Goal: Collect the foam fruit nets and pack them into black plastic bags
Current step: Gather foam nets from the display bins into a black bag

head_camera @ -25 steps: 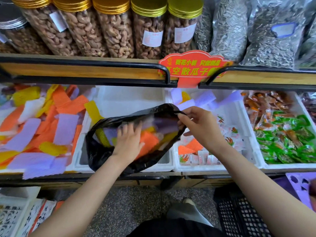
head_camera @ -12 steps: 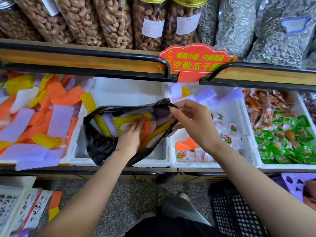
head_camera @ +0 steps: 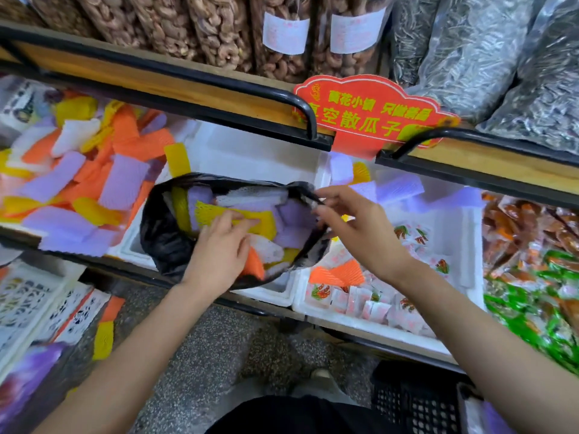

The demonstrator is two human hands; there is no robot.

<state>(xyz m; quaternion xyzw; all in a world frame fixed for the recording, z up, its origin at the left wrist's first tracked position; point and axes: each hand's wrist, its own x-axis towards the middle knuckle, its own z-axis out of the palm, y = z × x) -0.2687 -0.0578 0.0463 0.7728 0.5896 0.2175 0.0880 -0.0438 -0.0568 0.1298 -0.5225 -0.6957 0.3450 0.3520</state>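
Observation:
A black plastic bag (head_camera: 163,242) lies open in a white foam box (head_camera: 250,158) on the lower shelf. It holds purple, yellow, white and orange foam nets. My left hand (head_camera: 219,252) reaches into the bag's mouth, fingers on a yellow net (head_camera: 219,211). My right hand (head_camera: 360,227) pinches the bag's right rim (head_camera: 308,195) and holds it up. A heap of loose foam nets (head_camera: 84,183) fills the tray to the left. A few more purple nets (head_camera: 398,189) and orange nets (head_camera: 338,274) lie in the box to the right.
Jars of nuts (head_camera: 219,29) and bags of seeds (head_camera: 488,57) stand on the upper shelf behind a black rail (head_camera: 219,79) and a red sign (head_camera: 369,117). Snack packets (head_camera: 532,277) fill the right tray. A black crate (head_camera: 416,402) sits on the floor; two nets (head_camera: 105,330) lie there too.
My left hand has pushed deeper into the bag and now touches a yellow net. My right hand keeps hold of the rim. The camera has tilted down and to the right.

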